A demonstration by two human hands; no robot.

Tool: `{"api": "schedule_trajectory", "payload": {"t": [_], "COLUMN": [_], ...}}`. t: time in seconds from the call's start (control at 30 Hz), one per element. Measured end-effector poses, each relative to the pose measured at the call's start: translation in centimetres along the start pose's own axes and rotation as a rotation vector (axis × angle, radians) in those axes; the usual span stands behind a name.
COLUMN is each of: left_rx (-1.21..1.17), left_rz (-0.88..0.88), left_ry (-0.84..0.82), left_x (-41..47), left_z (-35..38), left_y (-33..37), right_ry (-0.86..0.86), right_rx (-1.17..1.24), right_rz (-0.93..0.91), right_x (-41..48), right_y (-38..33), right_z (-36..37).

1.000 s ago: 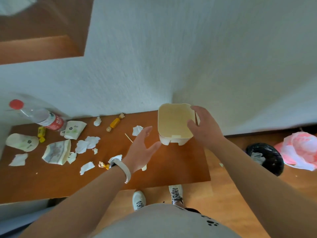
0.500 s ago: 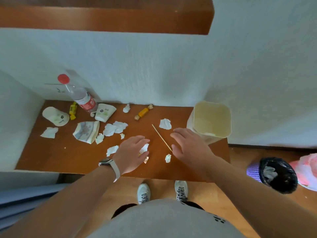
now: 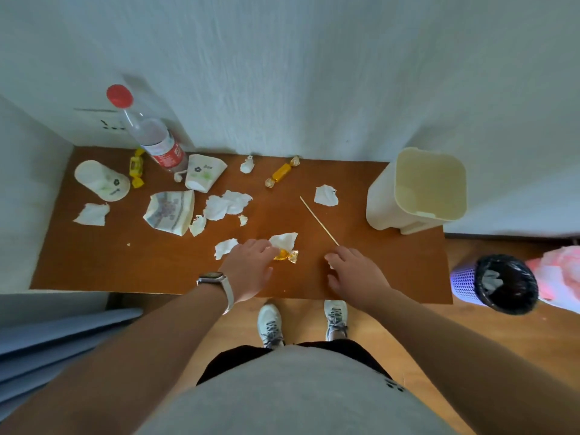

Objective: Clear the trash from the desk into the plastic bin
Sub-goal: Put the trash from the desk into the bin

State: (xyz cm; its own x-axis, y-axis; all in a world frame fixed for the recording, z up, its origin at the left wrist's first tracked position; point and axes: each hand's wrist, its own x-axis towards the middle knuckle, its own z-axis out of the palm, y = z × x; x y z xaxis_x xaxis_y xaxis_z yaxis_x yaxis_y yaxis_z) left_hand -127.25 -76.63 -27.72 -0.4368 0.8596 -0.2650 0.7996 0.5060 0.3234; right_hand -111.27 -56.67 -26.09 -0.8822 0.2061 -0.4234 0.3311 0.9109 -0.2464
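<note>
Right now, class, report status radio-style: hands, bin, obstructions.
Left hand open by candy wrapper; right hand open near skewer. Plastic bin upright, looks empty. Nothing blocking.

Soft, even daylight; faint shadows; wide-angle bending at edges; slight overall softness.

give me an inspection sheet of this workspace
surface: brown desk, littered, set against white walls
job's things: cream bin upright at desk's right end, looks empty; paper scraps, three crushed cups, skewer, candies, bottle with red cap
clutter: nothing seen beyond the trash
grippers: left hand open, fingers at a gold wrapper; right hand open at the skewer's near end, nothing lifted
cables: nothing seen
surroundings: wood floor, purple basket with black liner right of desk, pink bag beside it
</note>
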Motion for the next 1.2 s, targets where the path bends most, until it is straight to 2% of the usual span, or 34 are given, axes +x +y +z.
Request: {"api": "schedule_trajectory", "payload": {"t": [0.23, 0.5, 0.77, 1.0, 1.2], "left_rx": [0.087, -0.044, -0.144, -0.180, -0.250], "left_rz": [0.020, -0.016, -0.041, -0.044, 0.028], "left_ry": [-0.014, -0.023, 0.090, 0.174, 0.245], "left_x": [0.9, 1.1, 1.0, 2.8, 5.7], "left_z": [0.7, 0.6, -0.7, -3.9, -7.6], "left_y": [-0.7, -0.6, 0.5, 3.6, 8.9], "right_ry": [0.000, 0.071, 0.077, 0.279, 0.500], "right_rx": [0.083, 0.141, 0.153, 0.148, 0.199], "right_rz": [0.046, 0.095, 0.102, 0.084, 0.132], "right_x": [0.8, 0.5, -0.4, -1.6, -3.4], "right_y": [-1.4, -1.1, -0.5, 0.5, 2.6], "right_z": [2.5, 3.4, 2.9, -1.7, -8.0]}}
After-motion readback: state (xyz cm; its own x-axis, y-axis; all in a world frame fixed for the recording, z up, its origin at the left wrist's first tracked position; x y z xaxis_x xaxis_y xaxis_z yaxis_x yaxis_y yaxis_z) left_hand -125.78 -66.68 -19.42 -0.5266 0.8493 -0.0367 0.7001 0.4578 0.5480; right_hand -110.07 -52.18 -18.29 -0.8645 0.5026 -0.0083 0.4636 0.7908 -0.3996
